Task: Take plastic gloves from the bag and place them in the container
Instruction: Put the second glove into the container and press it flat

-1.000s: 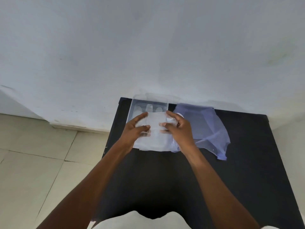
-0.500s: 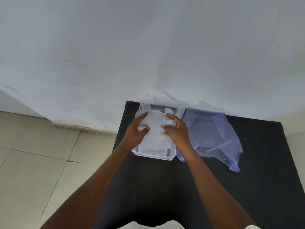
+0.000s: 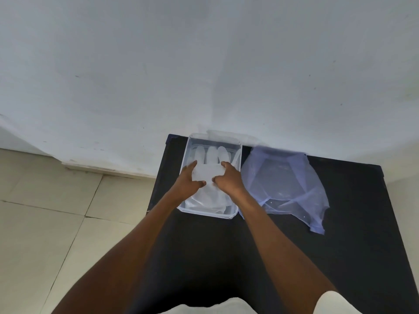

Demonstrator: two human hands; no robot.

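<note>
Now your left hand [image 3: 189, 183] and right hand [image 3: 229, 181] both pinch the gloves [image 3: 207, 173]. The container [image 3: 187, 155] sits right under them. The gloves' long side points away from you.

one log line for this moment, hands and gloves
left hand: on translucent plastic gloves | right hand: same | gloves: inside clear rectangular plastic container | pale blue plastic bag: right of container

Both forearms are showing bare. A white short sleeve [image 3: 326, 302] is covering the right upper arm. A white garment [image 3: 199, 308] is showing at the near edge.
</note>
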